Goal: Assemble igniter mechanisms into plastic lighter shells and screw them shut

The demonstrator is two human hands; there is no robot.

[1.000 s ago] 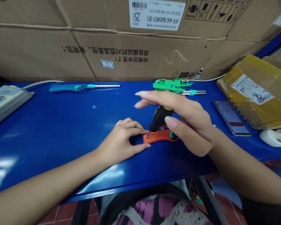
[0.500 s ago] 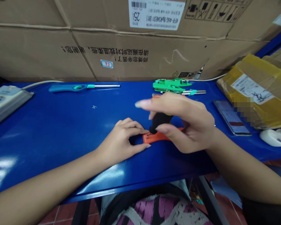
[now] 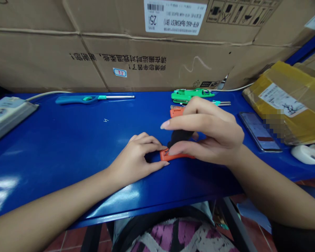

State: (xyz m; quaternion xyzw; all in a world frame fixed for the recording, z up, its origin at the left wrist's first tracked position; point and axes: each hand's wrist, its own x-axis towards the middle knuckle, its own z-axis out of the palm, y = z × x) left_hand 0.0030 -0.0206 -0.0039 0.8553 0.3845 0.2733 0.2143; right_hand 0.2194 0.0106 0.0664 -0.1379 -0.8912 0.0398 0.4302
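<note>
My left hand (image 3: 140, 155) pinches the left end of an orange lighter casing (image 3: 180, 156) that lies on the blue table, thumb on the near side and fingers on the far side. My right hand (image 3: 208, 133) holds a screwdriver (image 3: 180, 136) by its stubby black handle. Its thin metal tip meets the casing near my left fingertips. The casing's right part is hidden under my right hand. Just beyond that hand lies another orange piece (image 3: 176, 112) with a clear part at its end, partly covered by my fingers.
Green lighter parts (image 3: 191, 93) lie at the back. A blue long-neck lighter (image 3: 78, 99) rests at the back left, near a grey-white box (image 3: 10, 113). On the right are a phone (image 3: 259, 131), a yellow-taped parcel (image 3: 296, 105) and a white object (image 3: 307, 154). A large carton (image 3: 107, 45) stands behind.
My right fingers have shifted around the screwdriver handle, and the hand has tilted. More of the orange piece behind it shows. My left hand and the casing stay in place.
</note>
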